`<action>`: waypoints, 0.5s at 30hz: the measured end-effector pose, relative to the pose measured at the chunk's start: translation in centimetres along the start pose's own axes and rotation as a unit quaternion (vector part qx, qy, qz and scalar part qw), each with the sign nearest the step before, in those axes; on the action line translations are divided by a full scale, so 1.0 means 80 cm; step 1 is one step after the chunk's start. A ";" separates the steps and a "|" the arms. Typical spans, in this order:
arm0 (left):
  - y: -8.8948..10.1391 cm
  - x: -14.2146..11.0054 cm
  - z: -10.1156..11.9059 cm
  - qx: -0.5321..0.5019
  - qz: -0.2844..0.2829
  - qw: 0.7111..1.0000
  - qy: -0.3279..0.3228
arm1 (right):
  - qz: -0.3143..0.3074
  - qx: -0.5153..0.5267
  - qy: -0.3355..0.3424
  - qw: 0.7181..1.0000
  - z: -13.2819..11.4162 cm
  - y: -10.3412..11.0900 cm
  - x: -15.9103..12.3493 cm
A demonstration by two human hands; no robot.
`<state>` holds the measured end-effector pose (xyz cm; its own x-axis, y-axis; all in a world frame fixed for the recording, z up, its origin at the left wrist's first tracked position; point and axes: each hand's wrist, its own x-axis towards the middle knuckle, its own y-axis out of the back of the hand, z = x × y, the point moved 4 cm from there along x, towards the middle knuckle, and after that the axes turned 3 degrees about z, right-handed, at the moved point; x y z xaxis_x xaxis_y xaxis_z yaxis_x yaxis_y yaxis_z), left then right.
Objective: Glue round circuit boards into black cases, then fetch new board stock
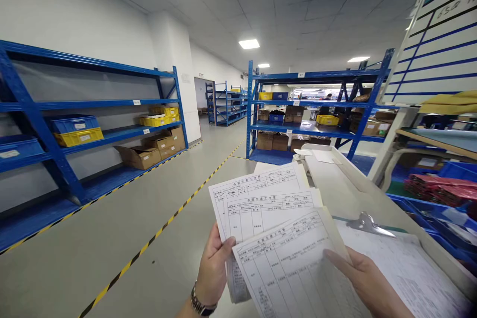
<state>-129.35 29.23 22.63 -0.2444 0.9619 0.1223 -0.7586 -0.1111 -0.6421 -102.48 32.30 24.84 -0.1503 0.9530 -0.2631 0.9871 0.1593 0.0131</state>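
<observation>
- Forms (283,253) fan out in the air left of the worktop (335,179), headings away from the wearer, side edges slanting far-left to near-right.
- Open floor (175,253) lies left; the clipboard (402,258) is close on the right.
- Left hand (213,266) and right hand (367,276) are closed, thumbs on top, pinching opposite edges.

Two hands (212,271) (368,278), one clipboard (367,224)

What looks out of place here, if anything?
One cardboard box on the left rack's bottom shelf sits askew, flap sticking out, unlike the closer-set boxes beside it. No spill or damage visible.
</observation>
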 end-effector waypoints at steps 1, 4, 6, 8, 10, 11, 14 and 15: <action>0.000 0.000 -0.001 -0.002 -0.001 1.000 0.000 | 0.010 -0.005 0.006 1.000 0.000 0.001 0.000; 0.003 0.001 -0.003 -0.003 -0.002 1.000 -0.004 | 0.024 -0.015 0.023 0.999 -0.001 0.003 0.000; 0.004 0.002 -0.003 -0.001 0.001 1.000 -0.007 | 0.016 -0.013 0.027 0.999 -0.002 0.003 0.000; 0.005 0.002 -0.003 0.004 0.004 1.000 -0.005 | -0.002 -0.005 0.019 1.000 -0.002 0.002 -0.001; 0.005 0.002 -0.003 0.011 0.004 1.000 -0.003 | -0.023 0.004 0.007 1.000 -0.002 0.002 -0.001; 0.005 0.003 -0.003 0.014 0.004 1.000 -0.003 | -0.030 0.006 0.002 1.000 -0.001 0.001 -0.001; 0.005 0.003 -0.002 0.017 0.006 1.000 -0.006 | -0.032 0.005 -0.003 0.999 0.000 0.002 0.001; 0.005 0.003 -0.002 0.017 0.006 1.000 -0.008 | -0.029 0.004 -0.003 1.000 0.000 0.003 0.001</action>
<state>-129.61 29.48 22.25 -0.2625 0.9565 0.1274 -0.7756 -0.1307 -0.6175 -102.29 32.44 24.78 -0.2075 0.9406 -0.2686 0.9771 0.2127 -0.0097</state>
